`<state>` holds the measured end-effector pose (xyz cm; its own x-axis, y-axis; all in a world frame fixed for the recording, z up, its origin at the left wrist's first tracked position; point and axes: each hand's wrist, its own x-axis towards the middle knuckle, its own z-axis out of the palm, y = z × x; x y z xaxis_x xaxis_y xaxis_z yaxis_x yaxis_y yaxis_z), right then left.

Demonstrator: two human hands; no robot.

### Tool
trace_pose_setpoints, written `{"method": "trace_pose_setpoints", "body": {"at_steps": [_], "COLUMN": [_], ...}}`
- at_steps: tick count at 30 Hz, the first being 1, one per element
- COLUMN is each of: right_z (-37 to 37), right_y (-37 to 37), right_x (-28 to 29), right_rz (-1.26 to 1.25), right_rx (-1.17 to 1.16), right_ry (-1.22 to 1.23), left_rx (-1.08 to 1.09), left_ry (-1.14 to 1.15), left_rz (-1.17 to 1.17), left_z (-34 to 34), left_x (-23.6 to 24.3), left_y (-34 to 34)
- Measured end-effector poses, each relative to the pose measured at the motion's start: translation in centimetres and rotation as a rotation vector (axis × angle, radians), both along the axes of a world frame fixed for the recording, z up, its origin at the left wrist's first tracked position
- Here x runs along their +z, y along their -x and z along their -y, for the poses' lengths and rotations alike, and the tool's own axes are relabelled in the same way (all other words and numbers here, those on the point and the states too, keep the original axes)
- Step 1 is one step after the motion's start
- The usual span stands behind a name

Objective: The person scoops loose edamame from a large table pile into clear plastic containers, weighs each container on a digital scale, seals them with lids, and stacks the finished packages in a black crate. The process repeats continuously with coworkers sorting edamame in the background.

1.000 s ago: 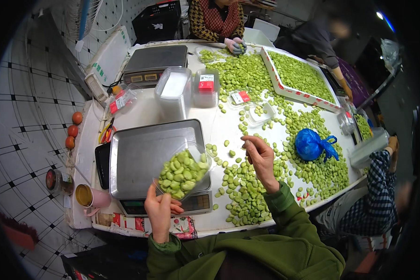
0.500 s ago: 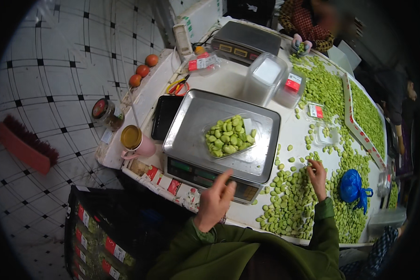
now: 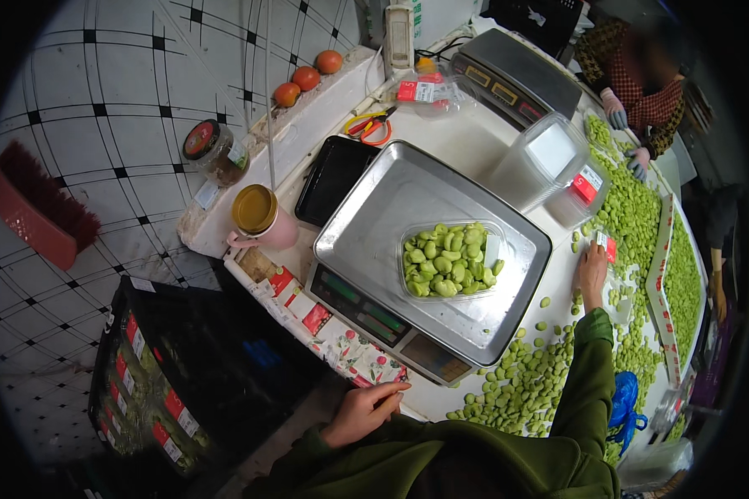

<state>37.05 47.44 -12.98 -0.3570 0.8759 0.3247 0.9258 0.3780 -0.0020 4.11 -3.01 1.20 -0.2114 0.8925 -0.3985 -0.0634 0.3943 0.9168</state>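
On the steel pan of the weighing scale point(image 3: 366, 208) sits a clear plastic tray of shelled green broad beans point(image 3: 448, 259), with a white tag at its right side. My right hand point(image 3: 592, 270) reaches over the table right of the scale, fingers closed on the near edge of a clear plastic lid with a red and white label point(image 3: 607, 247). My left hand point(image 3: 364, 413) hovers empty at the table's front edge below the scale, fingers stretched loosely to the right. Loose broad beans point(image 3: 528, 378) cover the tabletop beneath my right forearm.
Stacked clear trays point(image 3: 543, 158) and labelled lids point(image 3: 581, 195) stand behind the scale. A pink mug point(image 3: 268, 226), black tray point(image 3: 334, 179) and scissors point(image 3: 370, 126) lie left. A black crate of packed trays point(image 3: 154, 391) is below. Across the table, a gloved person point(image 3: 641, 91) handles beans.
My right hand has moved from above the loose beans, up and away, to the labelled lid. My left hand has drawn back from the scale's front toward me. The view has shifted.
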Motion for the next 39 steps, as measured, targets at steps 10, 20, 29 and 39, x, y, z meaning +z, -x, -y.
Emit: {"method": "trace_pose_setpoints", "body": {"at_steps": [10, 20, 29, 39], "right_z": [4.3, 27.3, 30.2, 22.8], "right_y": [0.7, 5.3, 13.7, 24.7], "right_x": [5.1, 21.5, 22.2, 20.5], "right_rz": [-0.096, -0.032, 0.159, -0.332], "right_rx": [-0.092, 0.960, 1.596, 0.911], "right_ry": [0.032, -0.060, 0.028, 0.247], "left_rx": [0.118, 0.005, 0.287, 0.904], "left_ry": [-0.078, -0.509, -0.414, -0.335], "left_rz": [0.178, 0.168, 0.061, 0.287], "left_z": [-3.9, -6.9, -4.2, 1.4], "left_x": [-2.1, 3.7, 3.2, 1.9], "left_y": [-2.7, -0.2, 3.6, 5.8]}}
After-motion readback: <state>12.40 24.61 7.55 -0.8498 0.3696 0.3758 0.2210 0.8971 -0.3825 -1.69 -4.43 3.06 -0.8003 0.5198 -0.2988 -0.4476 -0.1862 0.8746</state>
